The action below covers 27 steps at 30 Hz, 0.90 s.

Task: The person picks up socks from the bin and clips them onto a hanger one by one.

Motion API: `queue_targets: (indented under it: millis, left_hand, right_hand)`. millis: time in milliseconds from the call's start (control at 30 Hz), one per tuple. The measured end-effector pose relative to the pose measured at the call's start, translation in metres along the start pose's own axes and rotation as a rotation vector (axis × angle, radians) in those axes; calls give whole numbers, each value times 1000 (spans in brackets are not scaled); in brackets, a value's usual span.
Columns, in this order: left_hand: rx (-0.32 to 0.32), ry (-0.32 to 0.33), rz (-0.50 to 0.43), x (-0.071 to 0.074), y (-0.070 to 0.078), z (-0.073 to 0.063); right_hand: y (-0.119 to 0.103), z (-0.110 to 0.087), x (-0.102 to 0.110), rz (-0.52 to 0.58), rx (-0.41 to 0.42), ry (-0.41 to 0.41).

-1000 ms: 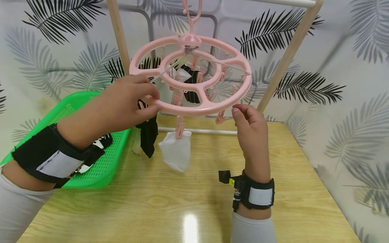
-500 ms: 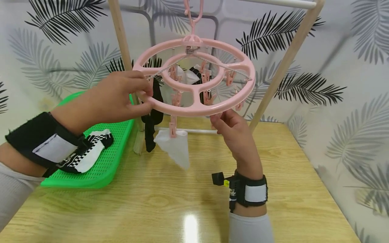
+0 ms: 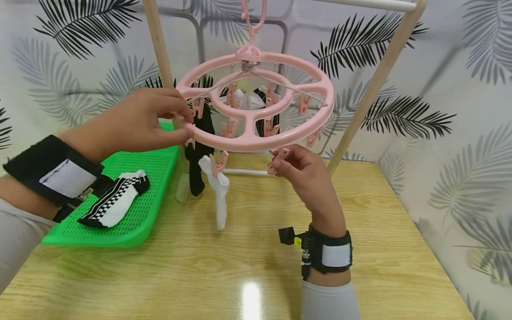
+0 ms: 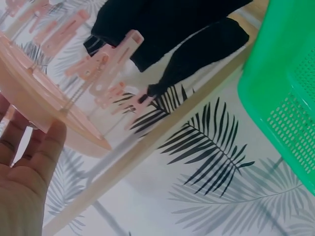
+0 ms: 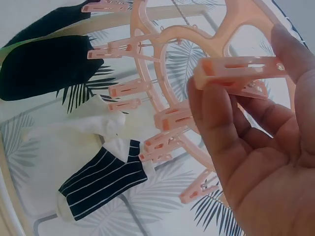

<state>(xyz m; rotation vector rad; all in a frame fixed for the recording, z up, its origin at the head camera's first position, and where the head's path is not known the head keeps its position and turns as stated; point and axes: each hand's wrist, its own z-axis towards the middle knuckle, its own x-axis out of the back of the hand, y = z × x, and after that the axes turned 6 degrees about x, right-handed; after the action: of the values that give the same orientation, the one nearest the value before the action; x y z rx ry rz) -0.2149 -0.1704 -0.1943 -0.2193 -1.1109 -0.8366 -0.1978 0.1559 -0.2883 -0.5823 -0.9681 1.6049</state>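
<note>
A round pink clip hanger [image 3: 256, 143] hangs by its hook, with pink pegs dangling beneath it. My left hand [image 3: 154, 120] pinches the front-left of its rim between thumb and fingers. Under the front rim, my right hand [image 3: 306, 175] pinches a pink clothes peg [image 5: 241, 69] that has no sock in it. To its left a white sock [image 3: 221, 195] hangs from another peg, seen nearly edge-on. Black socks [image 5: 49, 66] hang at the hanger's left. A dark sock with white stripes [image 5: 106, 182] hangs towards the back, partly hidden in the head view.
A green basket [image 3: 132, 240] stands on the wooden table [image 3: 224, 271] at the left, holding a black-and-white checkered sock [image 3: 118, 200]. A wooden post [image 3: 380, 84] at the right and a white bar [image 3: 372, 3] overhead belong to the rack.
My right hand has moved left from the rim's right side and now pinches a peg. The hanger has shifted slightly and the white sock has twisted edge-on. My left hand moved slightly left.
</note>
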Motion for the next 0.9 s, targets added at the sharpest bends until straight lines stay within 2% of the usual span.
queue_targets:
  millis: [100,233,400,500,567,667,767,833,900]
  left_hand:
    - [18,-11,-8,-1,-3,0]
    - [11,-1,-7,-5,-6,0]
    - [-28,67,-55,-8,-8,-2]
    - [10,117,-140,-7,-7,-5]
    - [64,171,-215,-5,-6,-8]
    - [183,282,-300,0,-10,-14]
    - [351,384,-331,3,-24,-22]
    - [516,379,-314,1,-41,-28]
    - [667,303,-286,-6,-60,-35]
  right_hand:
    - [1,0,-3,-61,25,35]
    - [3,0,-7,-159,95,64]
    - [2,1,-10,-256,125,144]
    - [1,2,-10,-294,118,182]
    - [2,2,-10,-301,124,177]
    - [3,2,-10,-307,134,159]
    - [4,2,-10,-308,134,150]
    - [4,2,-10,-298,122,144]
    - [4,2,-10,-298,110,147]
